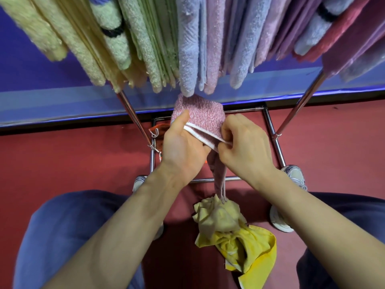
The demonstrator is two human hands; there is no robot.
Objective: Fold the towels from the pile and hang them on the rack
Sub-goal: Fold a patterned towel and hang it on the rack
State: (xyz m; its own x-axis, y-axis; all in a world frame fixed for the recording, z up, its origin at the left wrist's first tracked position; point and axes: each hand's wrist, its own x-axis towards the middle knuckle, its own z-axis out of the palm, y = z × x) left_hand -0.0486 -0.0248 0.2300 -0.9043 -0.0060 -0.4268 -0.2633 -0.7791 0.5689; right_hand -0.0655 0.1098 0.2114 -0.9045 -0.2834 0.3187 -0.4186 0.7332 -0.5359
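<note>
Right under the rack's (133, 115) row of hung towels (187, 49), both hands are clamped on the pink towel (200, 115). The left hand (183, 149) and right hand (243, 147) each pinch its white-trimmed edge, with a short stretch pulled taut between them. My guess is they're lining up the hem so the fold sits square. The tail dangles toward the yellow pile (229, 226) on the floor (62, 163), on the person's side of the rack's base.

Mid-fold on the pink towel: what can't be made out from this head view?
Head view only:
- Rack top bars: covered by hanging towels, cut by top edge.
- Right hand: fingertips curled behind the pink towel.
- Orange thing: mostly behind left hand.
- Pile: cut by bottom edge.
</note>
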